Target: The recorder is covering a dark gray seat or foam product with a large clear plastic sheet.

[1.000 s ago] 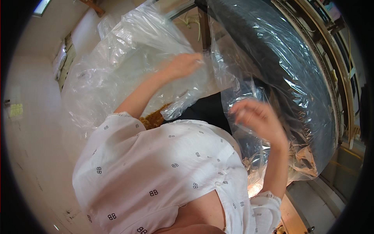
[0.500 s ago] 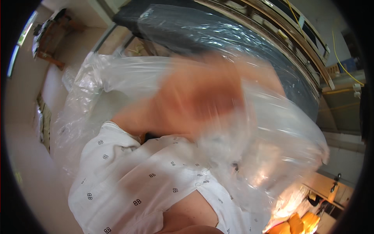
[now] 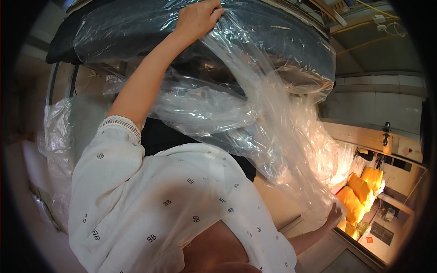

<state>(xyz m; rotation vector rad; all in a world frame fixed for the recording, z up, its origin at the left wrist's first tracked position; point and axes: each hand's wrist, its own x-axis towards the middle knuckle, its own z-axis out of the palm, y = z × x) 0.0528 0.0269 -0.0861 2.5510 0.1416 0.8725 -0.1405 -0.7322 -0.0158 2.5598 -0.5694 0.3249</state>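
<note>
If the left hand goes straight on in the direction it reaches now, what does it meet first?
Probably the dark padded object under the clear plastic sheet: the left hand already grips that sheet's edge right over it. Depth is unclear.

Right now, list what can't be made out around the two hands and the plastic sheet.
- Right hand, head view: its fingers are veiled by the clear plastic sheet, so the grip is unclear.
- Left hand: fingertips curl into the sheet near the top edge, hidden.
- Dark object under the sheet: glare and folds blur its form.
- Yellow items: too small and bright to identify.
</note>
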